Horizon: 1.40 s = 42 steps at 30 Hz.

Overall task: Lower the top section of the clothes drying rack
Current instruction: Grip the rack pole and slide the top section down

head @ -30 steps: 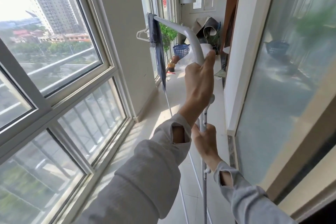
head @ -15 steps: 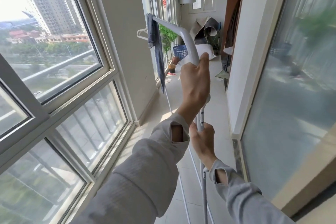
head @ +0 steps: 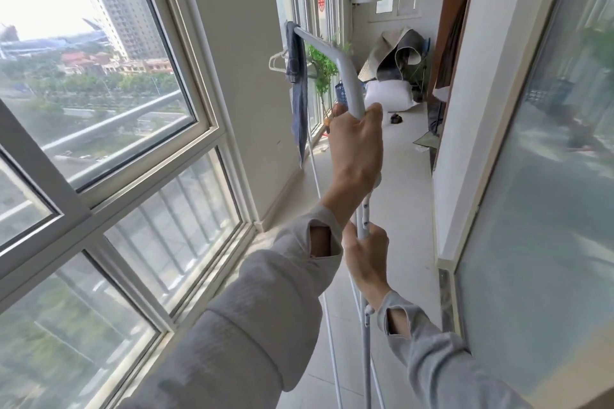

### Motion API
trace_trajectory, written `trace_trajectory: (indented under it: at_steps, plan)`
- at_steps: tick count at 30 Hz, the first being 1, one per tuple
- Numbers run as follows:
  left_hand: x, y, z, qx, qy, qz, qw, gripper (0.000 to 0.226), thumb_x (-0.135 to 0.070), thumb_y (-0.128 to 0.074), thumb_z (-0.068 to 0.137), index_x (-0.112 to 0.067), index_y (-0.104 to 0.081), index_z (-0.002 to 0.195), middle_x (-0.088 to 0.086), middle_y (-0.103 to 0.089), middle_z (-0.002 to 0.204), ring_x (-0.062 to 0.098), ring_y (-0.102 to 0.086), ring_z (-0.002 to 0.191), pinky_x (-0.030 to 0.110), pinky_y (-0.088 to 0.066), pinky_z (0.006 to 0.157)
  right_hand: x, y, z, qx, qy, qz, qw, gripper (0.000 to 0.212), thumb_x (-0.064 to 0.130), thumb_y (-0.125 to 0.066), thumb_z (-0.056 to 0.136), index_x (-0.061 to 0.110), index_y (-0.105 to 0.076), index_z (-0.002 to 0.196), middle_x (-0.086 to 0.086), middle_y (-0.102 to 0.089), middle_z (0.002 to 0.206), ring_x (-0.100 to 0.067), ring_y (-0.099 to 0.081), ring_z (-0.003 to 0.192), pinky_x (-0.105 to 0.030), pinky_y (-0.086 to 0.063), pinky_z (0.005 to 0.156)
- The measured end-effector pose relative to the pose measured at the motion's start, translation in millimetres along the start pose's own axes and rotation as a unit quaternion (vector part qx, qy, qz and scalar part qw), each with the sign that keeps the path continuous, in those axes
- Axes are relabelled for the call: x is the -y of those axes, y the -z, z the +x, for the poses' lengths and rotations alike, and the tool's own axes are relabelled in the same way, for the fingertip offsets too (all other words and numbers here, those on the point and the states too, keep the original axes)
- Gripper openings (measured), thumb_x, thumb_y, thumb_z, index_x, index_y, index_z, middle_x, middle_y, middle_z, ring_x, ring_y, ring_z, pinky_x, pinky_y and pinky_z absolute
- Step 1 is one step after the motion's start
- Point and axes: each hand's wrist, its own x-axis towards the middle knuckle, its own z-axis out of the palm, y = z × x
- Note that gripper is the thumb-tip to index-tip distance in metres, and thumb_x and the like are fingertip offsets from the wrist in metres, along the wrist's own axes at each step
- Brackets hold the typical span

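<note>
A: Near end: right hand (head: 365,262) is clenching the thin white lower pole (head: 366,362); left hand (head: 357,146) is grasping the thick white bent upper tube (head: 349,83) above it. Risk?

B: Upper tube could be dropping fast onto the right fingers (head: 378,239) at the holed joint, pinching them. Farther out, the dark blue cloth (head: 299,93) and white hanger (head: 277,61) are hanging on the rail; a jolt could shake them off.

A: Versus earlier?

B: Grips unchanged; rail sitting similarly.
</note>
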Motion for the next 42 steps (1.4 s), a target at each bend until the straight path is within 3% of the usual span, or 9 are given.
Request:
trace_trajectory:
  at_steps: [6, 10, 17, 20, 24, 30, 35, 39, 42]
  plan:
    - [11, -7, 26, -0.022, 0.0, 0.019, 1.0, 0.031, -0.018, -0.053, 0.093, -0.007, -0.046, 0.065, 0.014, -0.039, 0.057, 0.027, -0.04, 0.053, 0.04, -0.036, 0.049, -11, -12, 27, 0.009, 0.006, -0.005, 1.0, 0.035, 0.029, -0.053, 0.082, 0.036, -0.054, 0.049, 0.011, -0.053, 0.043, -0.011, -0.045, 0.046, -0.03, -0.036, 0.051]
    - [15, -14, 41, -0.022, 0.004, 0.018, 1.0, 0.028, -0.018, -0.053, 0.092, -0.008, -0.046, 0.066, 0.013, -0.038, 0.059, 0.026, -0.038, 0.054, 0.04, -0.035, 0.049, -14, -17, 44, 0.007, 0.011, -0.015, 1.0, 0.034, 0.029, -0.052, 0.082, 0.026, -0.044, 0.049, 0.006, -0.05, 0.047, -0.021, -0.048, 0.05, -0.038, -0.042, 0.053]
    - [35, -18, 77, -0.014, -0.002, 0.009, 1.0, 0.027, -0.018, -0.053, 0.093, -0.008, -0.048, 0.069, 0.013, -0.039, 0.06, 0.027, -0.039, 0.056, 0.04, -0.036, 0.051, -21, -33, 73, 0.005, 0.042, -0.039, 0.998, 0.045, 0.019, -0.055, 0.085, 0.044, -0.052, 0.048, 0.022, -0.051, 0.044, -0.006, -0.04, 0.043, -0.022, -0.028, 0.048]
    - [41, -18, 89, -0.007, -0.003, 0.0, 1.0, 0.024, -0.017, -0.052, 0.093, -0.008, -0.049, 0.07, 0.014, -0.04, 0.061, 0.027, -0.038, 0.056, 0.039, -0.036, 0.05, -27, -40, 83, -0.002, 0.027, -0.032, 0.999, 0.043, 0.022, -0.055, 0.085, 0.035, -0.047, 0.045, 0.014, -0.047, 0.041, -0.008, -0.035, 0.043, -0.027, -0.029, 0.05]
    - [49, -19, 114, -0.007, -0.016, -0.001, 1.0, 0.03, -0.014, -0.054, 0.095, -0.004, -0.053, 0.067, 0.021, -0.046, 0.075, 0.027, -0.041, 0.056, 0.041, -0.04, 0.05, -28, -54, 102, -0.018, 0.027, -0.034, 0.999, 0.043, 0.026, -0.054, 0.081, 0.031, -0.031, 0.045, 0.012, -0.033, 0.044, -0.009, -0.032, 0.045, -0.029, -0.029, 0.052]
    - [63, -14, 148, 0.008, -0.023, -0.029, 0.999, 0.038, -0.01, -0.054, 0.096, 0.022, -0.059, 0.077, 0.019, -0.046, 0.075, 0.03, -0.041, 0.062, 0.048, -0.044, 0.056, -35, -75, 127, -0.01, 0.018, -0.037, 0.999, 0.041, 0.026, -0.053, 0.082, 0.029, -0.04, 0.043, 0.01, -0.041, 0.037, -0.01, -0.033, 0.04, -0.026, -0.028, 0.047]
    - [67, -20, 163, 0.026, -0.026, -0.028, 0.999, 0.03, -0.007, -0.053, 0.097, -0.005, -0.05, 0.067, 0.011, -0.034, 0.057, 0.026, -0.034, 0.056, 0.042, -0.034, 0.05, -40, -83, 145, -0.028, 0.003, -0.028, 0.999, 0.036, 0.033, -0.05, 0.079, 0.026, -0.039, 0.046, 0.008, -0.044, 0.043, -0.016, -0.041, 0.043, -0.031, -0.035, 0.049]
    - [73, -24, 178, 0.019, -0.027, -0.016, 0.999, 0.035, -0.013, -0.052, 0.091, 0.011, -0.059, 0.066, 0.013, -0.044, 0.064, 0.027, -0.035, 0.059, 0.054, -0.039, 0.047, -45, -91, 163, -0.026, 0.002, -0.033, 0.999, 0.035, 0.035, -0.05, 0.079, 0.028, -0.043, 0.044, 0.007, -0.043, 0.043, -0.018, -0.042, 0.045, -0.035, -0.038, 0.049]
    - [77, -27, 188, 0.006, -0.03, -0.011, 0.999, 0.022, -0.019, -0.051, 0.083, -0.007, -0.055, 0.066, 0.012, -0.043, 0.063, 0.026, -0.033, 0.057, 0.053, -0.035, 0.041, -50, -97, 174, -0.02, 0.025, -0.041, 0.999, 0.035, 0.029, -0.05, 0.081, 0.032, -0.049, 0.046, 0.01, -0.049, 0.043, -0.012, -0.039, 0.047, -0.034, -0.035, 0.054]
